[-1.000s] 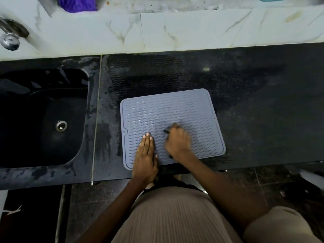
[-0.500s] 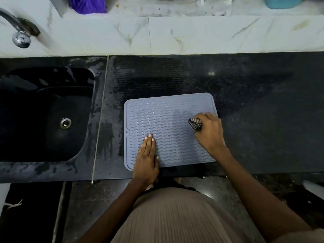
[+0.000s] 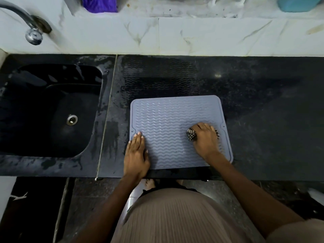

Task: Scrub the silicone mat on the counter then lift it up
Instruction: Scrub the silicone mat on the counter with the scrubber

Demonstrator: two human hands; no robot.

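A grey silicone mat [image 3: 168, 123] with wavy ridges lies flat on the black counter [image 3: 263, 111], near its front edge. My left hand [image 3: 135, 155] presses flat on the mat's near left corner, fingers together and straight. My right hand [image 3: 206, 139] is closed around a small black-and-white checked scrub cloth [image 3: 191, 135] and pushes it against the right half of the mat. Most of the cloth is hidden under my fingers.
A black sink [image 3: 49, 109] with a metal drain sits to the left, a chrome tap [image 3: 26, 23] above it. White marble wall runs behind, with a purple item [image 3: 100, 4] and a teal container [image 3: 298, 4] on the ledge. Wet ridge prints mark the counter behind the mat.
My right hand swept the cloth from the mat's near middle to its right side. My left hand slid left to the mat's near left corner.
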